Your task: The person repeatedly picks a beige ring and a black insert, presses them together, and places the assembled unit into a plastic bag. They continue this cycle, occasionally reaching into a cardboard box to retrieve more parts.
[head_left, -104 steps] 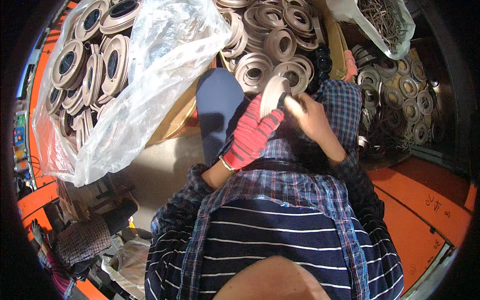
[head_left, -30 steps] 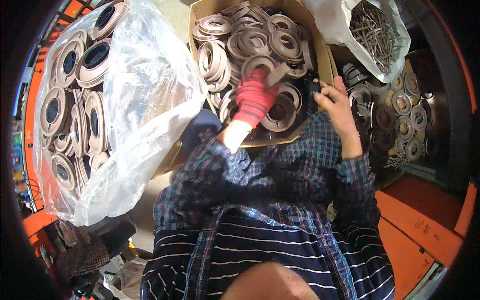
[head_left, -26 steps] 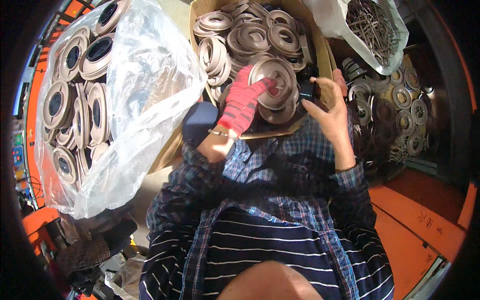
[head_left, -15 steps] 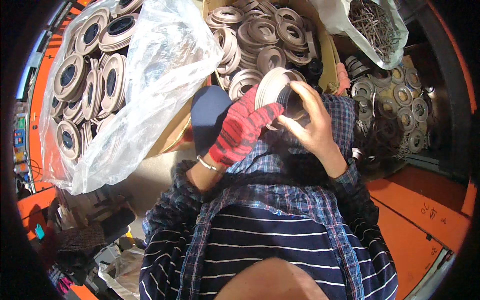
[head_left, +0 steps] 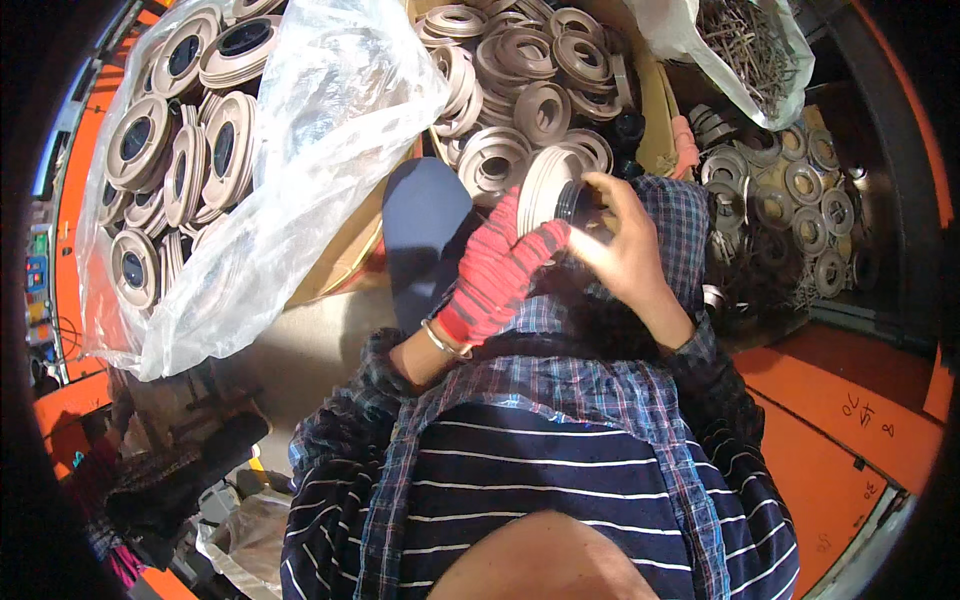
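Note:
In front of my lap, my left hand (head_left: 503,268), in a red and black striped knitted glove, is closed round a beige ridged ring (head_left: 543,190). The ring is tilted on edge, with its grooved rim toward the left. A black round insert (head_left: 570,203) sits at its right side. My bare right hand (head_left: 632,245) grips that insert with thumb and fingers, partly in shadow. Just beyond my hands, a cardboard box (head_left: 655,110) holds many similar beige rings (head_left: 495,163), piled loosely.
On the left, a clear plastic bag (head_left: 330,130) lines a box with beige rings that have black centres (head_left: 133,140). At the far right are a white bag (head_left: 690,50) of thin metal strips and several metal rings (head_left: 803,185). Orange panels (head_left: 820,400) border my right side.
The ring in my hands has moved slightly down and turned, so its black insert shows more. My right fingers have shifted from the ring's top edge down toward the insert.

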The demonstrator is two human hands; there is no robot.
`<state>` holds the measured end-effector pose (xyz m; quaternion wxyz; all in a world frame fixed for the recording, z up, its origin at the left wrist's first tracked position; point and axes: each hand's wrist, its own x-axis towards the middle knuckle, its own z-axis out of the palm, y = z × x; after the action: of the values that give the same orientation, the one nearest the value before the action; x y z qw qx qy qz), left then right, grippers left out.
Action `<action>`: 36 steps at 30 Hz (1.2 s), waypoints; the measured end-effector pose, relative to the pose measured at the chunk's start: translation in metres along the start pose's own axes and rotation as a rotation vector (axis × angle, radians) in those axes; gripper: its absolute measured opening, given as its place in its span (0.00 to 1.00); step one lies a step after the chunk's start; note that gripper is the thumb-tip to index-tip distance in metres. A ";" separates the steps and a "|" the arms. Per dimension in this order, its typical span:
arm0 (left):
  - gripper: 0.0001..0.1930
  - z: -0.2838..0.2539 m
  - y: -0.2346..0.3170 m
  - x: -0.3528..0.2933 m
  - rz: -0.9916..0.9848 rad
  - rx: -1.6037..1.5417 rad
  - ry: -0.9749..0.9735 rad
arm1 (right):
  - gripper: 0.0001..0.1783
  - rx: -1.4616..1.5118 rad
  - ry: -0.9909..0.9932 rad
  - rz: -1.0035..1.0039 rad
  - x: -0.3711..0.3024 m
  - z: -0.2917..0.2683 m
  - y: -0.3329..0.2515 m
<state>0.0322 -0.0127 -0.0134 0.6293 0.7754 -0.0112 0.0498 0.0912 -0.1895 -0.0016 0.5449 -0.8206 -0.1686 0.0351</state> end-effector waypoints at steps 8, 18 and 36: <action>0.21 -0.006 0.008 0.004 -0.183 -0.305 -0.094 | 0.35 -0.275 0.063 -0.424 -0.008 -0.003 0.009; 0.31 0.013 0.007 -0.001 0.090 -0.015 0.001 | 0.28 0.627 0.008 0.643 -0.006 0.008 0.022; 0.23 -0.064 -0.006 -0.043 0.429 0.321 -0.205 | 0.27 1.517 -0.502 0.771 -0.006 0.040 -0.005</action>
<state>-0.0141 0.0490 -0.0107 0.4692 0.8460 -0.2307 0.1042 0.0744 -0.1541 -0.0142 0.8392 -0.2064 0.0738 0.4976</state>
